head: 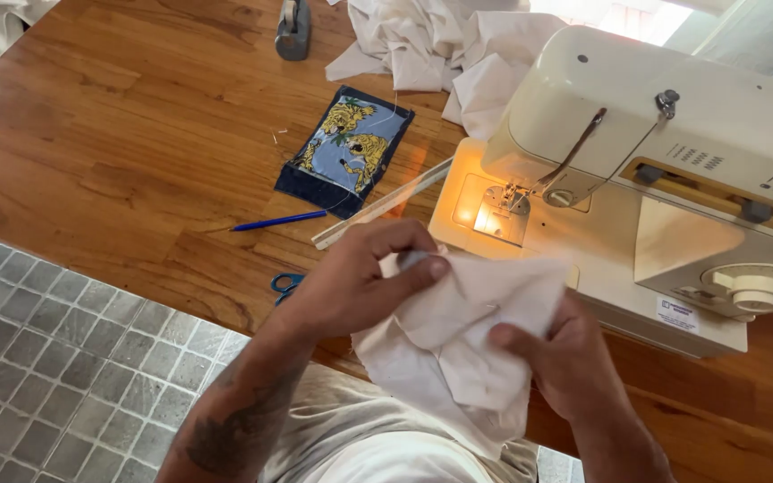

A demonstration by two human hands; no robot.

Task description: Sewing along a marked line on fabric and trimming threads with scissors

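Note:
Both my hands hold a folded piece of white fabric [467, 340] above the front edge of the wooden table [118, 152]. My left hand [360, 282] pinches its upper left corner between thumb and fingers. Gripping the lower right part is my right hand [565, 362], thumb on top of the cloth. The fabric hangs down over my lap. Just behind it stands a cream sewing machine [673, 170] with its needle lamp lit.
A blue patch printed with yellow tigers [348, 148] lies on the table, a blue pen [279, 220] and a pale ruler [378, 207] near it. Blue scissors handles [285, 284] peek out by my left wrist. White cloth [431, 40] is heaped at the back. Grey tiled floor lies at the left.

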